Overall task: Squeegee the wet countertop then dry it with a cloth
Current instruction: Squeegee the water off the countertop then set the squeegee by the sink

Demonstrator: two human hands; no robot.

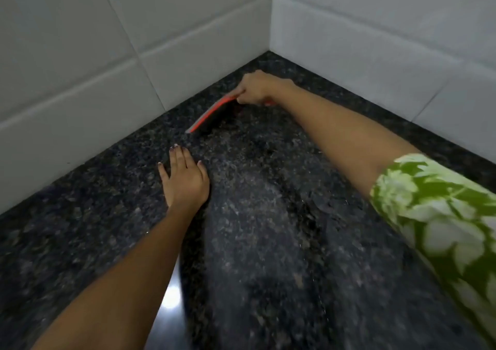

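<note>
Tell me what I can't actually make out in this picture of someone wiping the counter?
Head view only:
- The squeegee handle: hidden inside the right hand.
- Its blade edge on the countertop: in shadow and blurred.
- The drying cloth: not in view.
- Where water remains: the speckled stone and motion blur hide it.
- The countertop's front edge: cut off by the frame bottom.
- The left hand: palm underside hidden.

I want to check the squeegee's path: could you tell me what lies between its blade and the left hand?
In the head view, only bare dark countertop separates the squeegee from the flat left hand.
</note>
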